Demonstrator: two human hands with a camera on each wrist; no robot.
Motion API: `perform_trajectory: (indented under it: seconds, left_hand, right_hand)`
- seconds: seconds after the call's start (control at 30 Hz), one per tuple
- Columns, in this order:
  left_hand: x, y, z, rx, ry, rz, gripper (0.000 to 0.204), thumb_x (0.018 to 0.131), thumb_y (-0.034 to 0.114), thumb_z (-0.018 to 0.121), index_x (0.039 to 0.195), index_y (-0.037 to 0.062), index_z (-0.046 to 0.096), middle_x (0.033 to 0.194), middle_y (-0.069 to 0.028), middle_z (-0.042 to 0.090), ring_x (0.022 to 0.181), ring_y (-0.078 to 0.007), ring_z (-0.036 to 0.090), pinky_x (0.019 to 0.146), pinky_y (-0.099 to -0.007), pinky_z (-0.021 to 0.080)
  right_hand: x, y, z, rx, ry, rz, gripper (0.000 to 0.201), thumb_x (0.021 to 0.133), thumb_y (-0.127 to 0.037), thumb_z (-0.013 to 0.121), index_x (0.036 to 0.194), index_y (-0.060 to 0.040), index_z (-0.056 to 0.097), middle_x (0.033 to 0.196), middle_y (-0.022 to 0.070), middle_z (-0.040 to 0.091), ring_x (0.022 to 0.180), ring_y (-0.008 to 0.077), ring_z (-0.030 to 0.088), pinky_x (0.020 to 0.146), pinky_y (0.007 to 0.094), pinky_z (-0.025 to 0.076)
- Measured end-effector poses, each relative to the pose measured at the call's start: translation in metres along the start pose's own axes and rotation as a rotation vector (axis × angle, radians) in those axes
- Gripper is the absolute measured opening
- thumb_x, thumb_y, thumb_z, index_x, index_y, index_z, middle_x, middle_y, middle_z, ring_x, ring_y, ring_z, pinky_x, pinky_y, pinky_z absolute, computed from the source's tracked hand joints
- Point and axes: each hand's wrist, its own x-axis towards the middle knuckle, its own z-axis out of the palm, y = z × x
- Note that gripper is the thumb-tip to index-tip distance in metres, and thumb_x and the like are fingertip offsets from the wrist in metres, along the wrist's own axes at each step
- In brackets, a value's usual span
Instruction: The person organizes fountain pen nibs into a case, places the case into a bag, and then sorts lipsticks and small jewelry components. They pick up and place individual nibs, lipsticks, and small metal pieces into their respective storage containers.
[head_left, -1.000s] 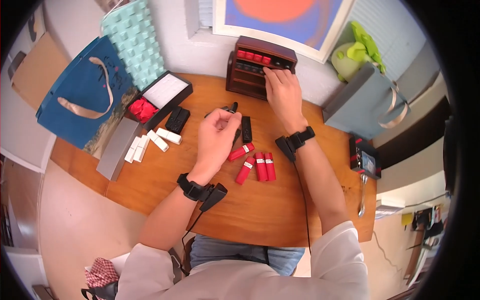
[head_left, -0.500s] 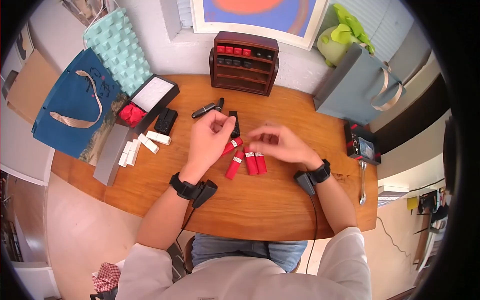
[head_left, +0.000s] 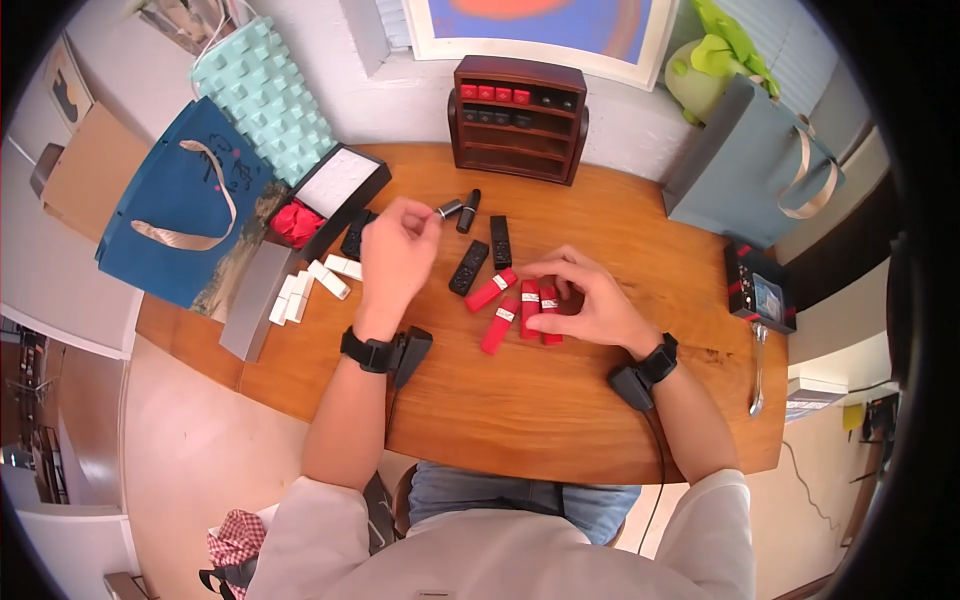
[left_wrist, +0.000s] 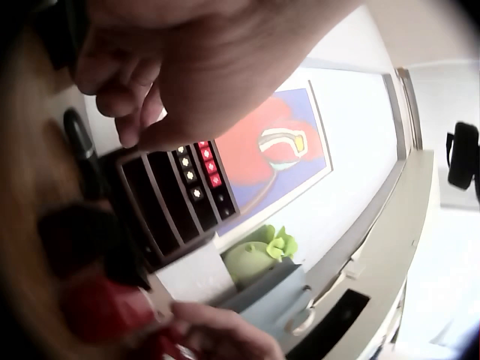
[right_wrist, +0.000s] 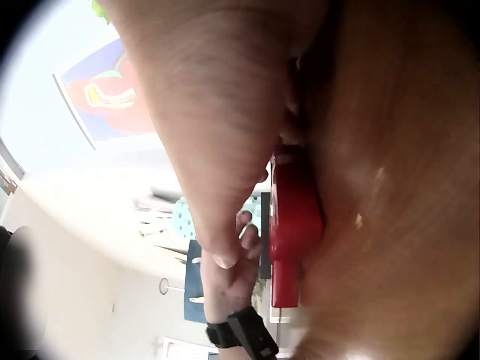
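In the head view my right hand (head_left: 590,308) is spread over two red lipstick tubes (head_left: 529,310) with white labels, thumb and fingers apart on either side. Two further red tubes lie just left of it. From the right wrist, a red tube (right_wrist: 294,210) shows beneath my right hand (right_wrist: 217,135). My left hand (head_left: 398,262) has loosely curled fingers, with nothing visible in them. Its fingertips overlap the end of a black lipstick (head_left: 451,208) with a silver band; another black lipstick (head_left: 468,212) lies beside it. Two black patterned cases (head_left: 500,242) lie between the hands.
A dark wooden rack (head_left: 516,160) at the back holds red and black pieces on its upper shelves. At left are white tubes (head_left: 328,280), an open black box (head_left: 375,180) and a blue bag (head_left: 150,220). A grey bag (head_left: 740,160) and wrenches (head_left: 757,370) are at right.
My right hand has come down from the rack to the red tubes. My left hand has shifted left, uncovering a black case on the table.
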Motion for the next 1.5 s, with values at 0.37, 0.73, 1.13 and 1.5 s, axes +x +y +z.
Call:
perform_trajectory:
  seconds: [0.37, 0.73, 1.13, 1.5]
  left_hand:
    - [0.012, -0.011, 0.006, 0.359, 0.015, 0.454, 0.023, 0.095, 0.018, 0.083, 0.114, 0.0043, 0.082, 0.116, -0.0156, 0.08, 0.114, -0.0351, 0.071, 0.098, -0.0474, 0.054]
    - [0.011, -0.009, 0.014, 0.359, -0.116, 0.239, 0.029, 0.097, -0.003, 0.074, 0.125, -0.001, 0.077, 0.125, -0.0199, 0.079, 0.111, -0.0381, 0.075, 0.098, -0.0467, 0.058]
    - [-0.043, 0.058, 0.035, -0.78, -0.73, -0.287, 0.026, 0.111, 0.008, 0.072, 0.136, -0.0001, 0.074, 0.124, -0.0069, 0.078, 0.109, -0.0136, 0.074, 0.094, -0.028, 0.06]
    - [-0.047, 0.049, 0.045, -0.957, -0.586, -0.364, 0.024, 0.112, 0.02, 0.074, 0.125, -0.0003, 0.075, 0.116, -0.0075, 0.079, 0.107, -0.0146, 0.075, 0.097, -0.0313, 0.06]
  right_hand:
    - [0.003, 0.008, -0.004, 0.172, 0.051, -0.001, 0.032, 0.097, -0.023, 0.092, 0.124, -0.0089, 0.082, 0.105, 0.0015, 0.069, 0.076, 0.0081, 0.055, 0.068, 0.0261, 0.046]
    - [0.002, 0.017, -0.003, 0.155, 0.065, -0.001, 0.03, 0.099, -0.021, 0.09, 0.125, -0.008, 0.082, 0.101, 0.0002, 0.07, 0.075, 0.0067, 0.057, 0.066, 0.0252, 0.046]
    - [-0.005, 0.016, 0.003, 0.573, 0.206, 0.091, 0.038, 0.103, -0.004, 0.082, 0.139, 0.0014, 0.072, 0.12, 0.0084, 0.082, 0.103, 0.0134, 0.078, 0.088, 0.0279, 0.064]
    - [-0.004, 0.021, 0.003, 0.801, 0.197, 0.042, 0.022, 0.104, 0.002, 0.078, 0.124, 0.0044, 0.07, 0.122, 0.019, 0.082, 0.114, 0.0231, 0.08, 0.097, 0.036, 0.068]
